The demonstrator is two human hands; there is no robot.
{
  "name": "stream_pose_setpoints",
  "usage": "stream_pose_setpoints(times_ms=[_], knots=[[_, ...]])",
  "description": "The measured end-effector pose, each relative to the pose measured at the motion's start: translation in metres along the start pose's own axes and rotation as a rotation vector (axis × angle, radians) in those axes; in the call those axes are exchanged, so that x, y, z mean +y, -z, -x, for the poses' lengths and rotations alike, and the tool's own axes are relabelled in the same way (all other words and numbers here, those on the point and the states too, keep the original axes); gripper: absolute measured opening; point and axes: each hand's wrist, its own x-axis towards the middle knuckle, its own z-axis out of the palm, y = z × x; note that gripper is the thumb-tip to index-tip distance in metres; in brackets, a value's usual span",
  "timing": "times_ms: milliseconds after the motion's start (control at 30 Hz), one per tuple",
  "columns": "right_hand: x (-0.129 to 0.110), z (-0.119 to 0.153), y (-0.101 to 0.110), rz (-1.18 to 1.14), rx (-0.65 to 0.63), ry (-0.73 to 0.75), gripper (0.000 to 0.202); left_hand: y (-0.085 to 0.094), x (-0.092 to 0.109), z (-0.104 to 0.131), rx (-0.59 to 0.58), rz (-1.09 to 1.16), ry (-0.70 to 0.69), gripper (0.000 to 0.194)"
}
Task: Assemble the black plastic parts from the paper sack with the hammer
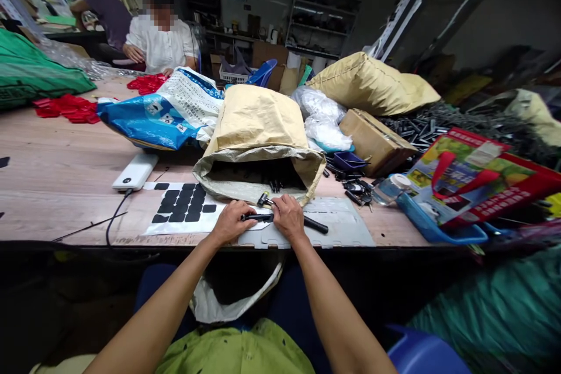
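My left hand (234, 221) is closed around the left end of a black rod-like part (258, 218), low over a grey board (339, 219) at the table's front edge. My right hand (288, 217) is closed beside it, around a small hammer; the hammer's head (263, 199) points up to the left and its black handle (316, 225) sticks out to the right. Just behind both hands lies an open tan sack (263, 120) with dark pieces inside. Left of my left hand, black rounded stickers (184, 203) sit on a white sheet.
A white power bank (135, 172) with a cable lies left. Behind it are a blue-and-white bag (153, 117) and red pieces (70, 108). At right are a cardboard box (377, 141), a clear jar (391, 189), and a blue tray (433, 231) under a colourful bag. Two people sit at back left.
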Motion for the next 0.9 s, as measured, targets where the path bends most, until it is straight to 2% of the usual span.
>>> stream_pose_setpoints(times_ms=[233,433,700,900], knots=[[-0.001,0.0,0.022,-0.097,0.038,0.087,0.031,0.004,0.005,-0.002,-0.009,0.028,0.05,0.022],[-0.012,0.014,0.045,-0.331,0.047,0.053,0.031,0.006,0.007,-0.001,0.01,0.041,0.056,0.021],[-0.021,0.029,0.047,-0.265,-0.044,0.063,0.03,0.003,0.005,-0.001,0.01,0.053,0.089,0.02],[-0.036,0.021,0.049,-0.319,-0.01,0.087,0.031,0.004,0.004,-0.003,-0.005,0.049,0.095,0.02]])
